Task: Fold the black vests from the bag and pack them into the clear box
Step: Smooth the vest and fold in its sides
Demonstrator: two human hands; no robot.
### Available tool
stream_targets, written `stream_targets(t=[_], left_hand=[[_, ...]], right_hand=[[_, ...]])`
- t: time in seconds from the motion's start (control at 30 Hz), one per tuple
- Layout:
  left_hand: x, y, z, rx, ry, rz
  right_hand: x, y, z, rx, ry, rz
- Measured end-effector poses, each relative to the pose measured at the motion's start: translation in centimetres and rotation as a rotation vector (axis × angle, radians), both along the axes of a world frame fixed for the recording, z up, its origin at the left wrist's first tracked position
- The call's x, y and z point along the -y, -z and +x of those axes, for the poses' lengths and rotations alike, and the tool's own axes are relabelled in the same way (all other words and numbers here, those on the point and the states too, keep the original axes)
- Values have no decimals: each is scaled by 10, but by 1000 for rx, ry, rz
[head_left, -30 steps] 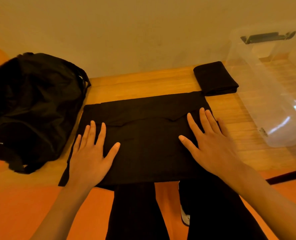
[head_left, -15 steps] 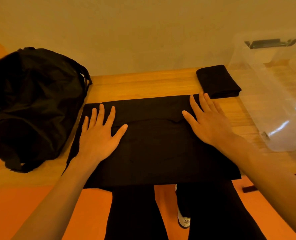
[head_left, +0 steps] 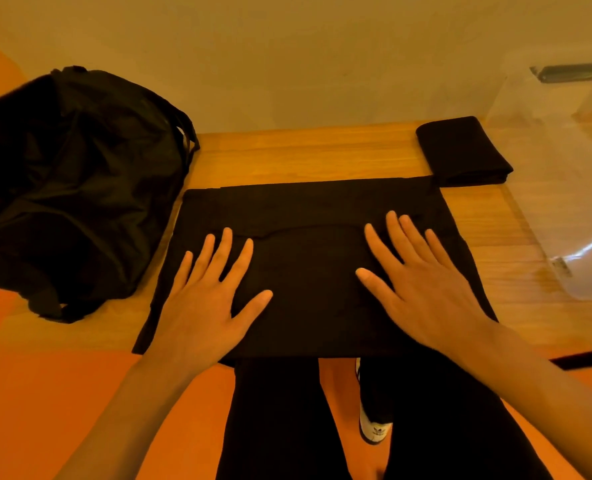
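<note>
A black vest [head_left: 308, 271] lies spread flat on the wooden table [head_left: 287, 157], folded over once, its near edge hanging past the table's front. My left hand [head_left: 207, 299] presses flat on its left half, fingers spread. My right hand [head_left: 415, 282] lies flat on its right half the same way. A second black vest [head_left: 460, 150], folded small, sits at the back right corner of the spread one. The black bag [head_left: 69, 181] slumps on the table's left end. The clear box [head_left: 564, 188] stands at the right.
A plain wall rises right behind the table. My legs in black trousers and a white shoe [head_left: 374, 427] show below the table's front edge over an orange floor. A dark strip [head_left: 585, 358] lies under the table's right end.
Both hands slid up the vest toward the far edge, then came back toward me and closer to the middle, staying flat. The vest itself has stayed in place.
</note>
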State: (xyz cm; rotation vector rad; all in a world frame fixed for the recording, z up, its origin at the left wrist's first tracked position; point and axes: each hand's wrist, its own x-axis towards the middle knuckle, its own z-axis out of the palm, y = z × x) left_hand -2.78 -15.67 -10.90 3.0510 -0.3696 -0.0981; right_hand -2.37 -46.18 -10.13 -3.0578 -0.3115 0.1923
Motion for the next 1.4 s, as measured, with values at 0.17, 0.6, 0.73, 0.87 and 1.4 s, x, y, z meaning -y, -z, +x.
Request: stream_targets(t=[0.17, 0.6, 0.73, 0.87, 1.4], left_hand=[[-17, 4, -12, 28, -45, -41], [0, 7, -30, 76, -110, 75], [-2, 6, -30, 65, -112, 91], [-2, 6, -29, 65, -105, 81], [-5, 4, -32, 88, -115, 32]], right_hand=[[26, -2, 0, -7, 58, -27], [1, 14, -29, 63, 79, -49], [5, 7, -30, 42, 67, -42], [20, 1, -30, -5, 85, -37], [54, 12, -7, 18, 273, 26]])
